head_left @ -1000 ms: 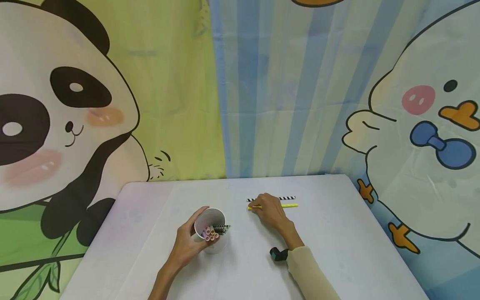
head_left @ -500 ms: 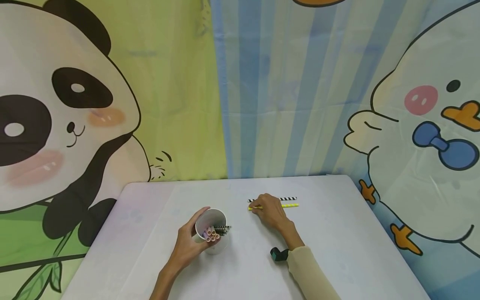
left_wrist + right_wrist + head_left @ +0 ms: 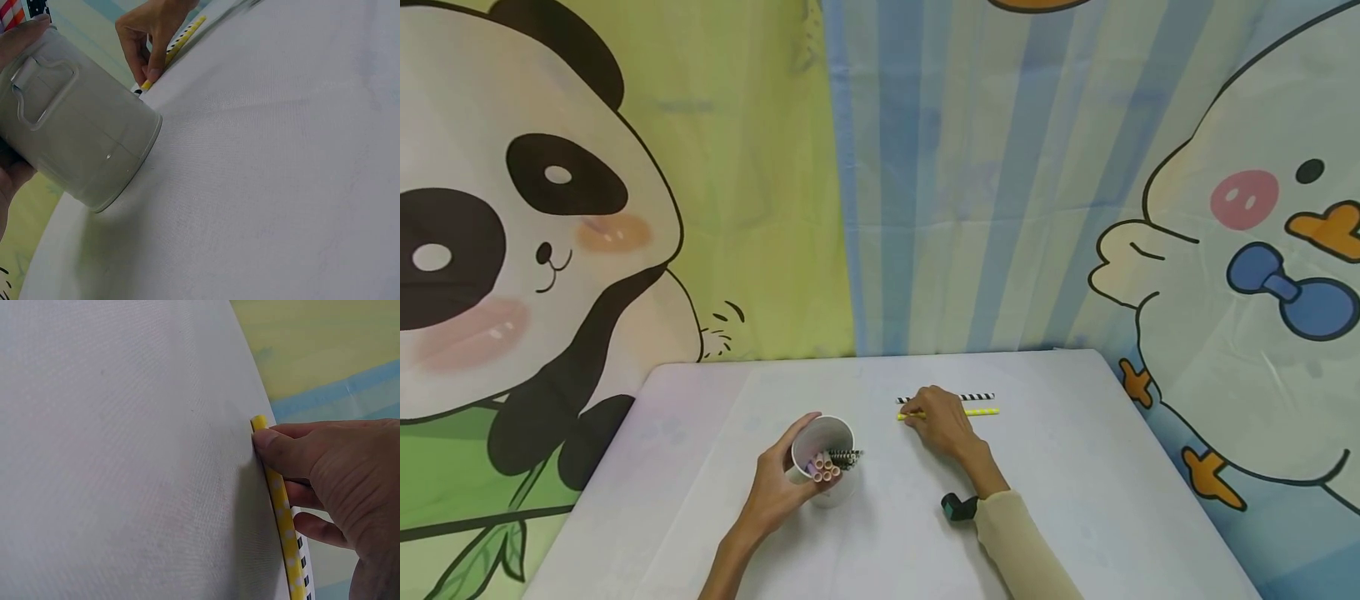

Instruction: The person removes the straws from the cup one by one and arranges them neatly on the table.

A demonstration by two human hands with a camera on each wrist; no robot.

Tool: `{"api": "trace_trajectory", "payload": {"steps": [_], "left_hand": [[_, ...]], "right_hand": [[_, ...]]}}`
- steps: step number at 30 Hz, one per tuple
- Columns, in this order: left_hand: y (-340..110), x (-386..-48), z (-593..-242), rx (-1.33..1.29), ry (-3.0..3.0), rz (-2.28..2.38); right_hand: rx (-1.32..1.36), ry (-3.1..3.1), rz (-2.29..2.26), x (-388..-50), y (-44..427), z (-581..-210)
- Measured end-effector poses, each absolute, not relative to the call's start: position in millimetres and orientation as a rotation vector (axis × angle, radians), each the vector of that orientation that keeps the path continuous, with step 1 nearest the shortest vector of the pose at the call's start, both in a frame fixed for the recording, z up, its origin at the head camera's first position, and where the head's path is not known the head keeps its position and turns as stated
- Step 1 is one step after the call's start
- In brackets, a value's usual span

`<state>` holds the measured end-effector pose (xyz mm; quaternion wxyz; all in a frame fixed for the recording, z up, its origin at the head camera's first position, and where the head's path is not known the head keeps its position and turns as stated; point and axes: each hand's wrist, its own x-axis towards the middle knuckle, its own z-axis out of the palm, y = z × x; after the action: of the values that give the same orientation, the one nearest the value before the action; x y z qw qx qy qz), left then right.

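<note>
In the head view my left hand (image 3: 778,483) grips a white cup (image 3: 806,442), tilted so its mouth shows. Inside lean several straws: pink-ended ones (image 3: 823,467) and black-patterned ones (image 3: 847,457). The left wrist view shows the cup (image 3: 94,125) from the side, with a loop handle. Out on the table, my right hand (image 3: 943,423) pinches a yellow straw with pale dots (image 3: 981,412) near its left end; thumb and fingers meet on the straw (image 3: 284,519) in the right wrist view. Right behind it lies a black-and-white striped straw (image 3: 977,397), partly hidden by the hand.
Both straws lie near the back of the white table (image 3: 715,500). Behind the table hangs a cloth backdrop (image 3: 775,208) with a cartoon panda and a chick. A small dark device (image 3: 957,508) sits at my right wrist.
Almost nothing differs. Both hands keep their places and grips, and the whole scene has shifted very slightly to the right in the head view.
</note>
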<state>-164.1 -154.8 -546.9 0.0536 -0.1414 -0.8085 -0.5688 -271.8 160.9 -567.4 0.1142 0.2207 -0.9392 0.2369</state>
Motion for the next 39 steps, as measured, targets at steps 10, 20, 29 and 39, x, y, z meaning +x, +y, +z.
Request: {"api": "trace_trajectory", "payload": {"steps": [10, 20, 29, 39], "left_hand": [[-155, -165, -551, -0.427, -2.459, -1.684], [-155, -165, -547, -0.407, -2.471, -1.729], [-155, -165, -550, -0.416, -2.469, -1.704], [-156, -165, -549, -0.448, -2.451, -1.682]], "right_hand": [[0.632, -2.732, 0.711, -270, 160, -563], [0.666, -2.600, 0.816, -260, 165, -544], [0.573, -2.479, 0.982, -241, 159, -518], [0.636, -2.303, 1.360, -211, 148, -477]]}}
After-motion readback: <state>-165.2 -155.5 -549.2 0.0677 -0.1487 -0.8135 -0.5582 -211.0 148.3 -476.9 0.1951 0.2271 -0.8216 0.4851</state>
